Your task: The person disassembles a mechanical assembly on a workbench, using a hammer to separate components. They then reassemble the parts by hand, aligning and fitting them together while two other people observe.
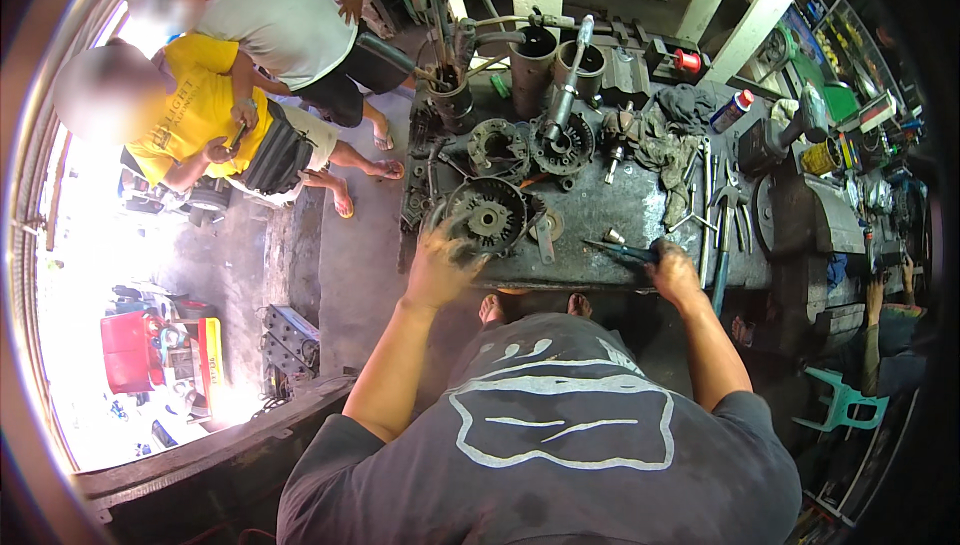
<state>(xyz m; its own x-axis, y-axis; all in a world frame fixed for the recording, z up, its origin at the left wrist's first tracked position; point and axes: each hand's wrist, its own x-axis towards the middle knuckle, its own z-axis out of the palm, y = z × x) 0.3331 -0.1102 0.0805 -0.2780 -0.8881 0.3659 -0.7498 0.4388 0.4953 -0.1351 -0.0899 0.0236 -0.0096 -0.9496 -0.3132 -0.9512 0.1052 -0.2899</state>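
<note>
At the near left of the workbench [610,215], my left hand [440,260] is at the near-left edge of a round, finned metal housing [487,215]; its fingers are smeared by motion, and whether they grip the rim I cannot tell. My right hand [675,273] is closed around the dark handles of a pair of pliers [625,250], whose jaws point left over the bench. Close to the jaws lies a small metal fitting [614,235]. A flat metal strip [544,241] sits beside the housing. Behind it are two more open round housings [497,148] [563,145].
A shafted metal part [616,145], dirty rags [668,145] and a spray can [733,111] lie farther back. Several wrenches [707,210] are at the right, near a heavy vise [815,215]. Tall metal cylinders [533,70] stand behind. Two people [200,105] are at the far left.
</note>
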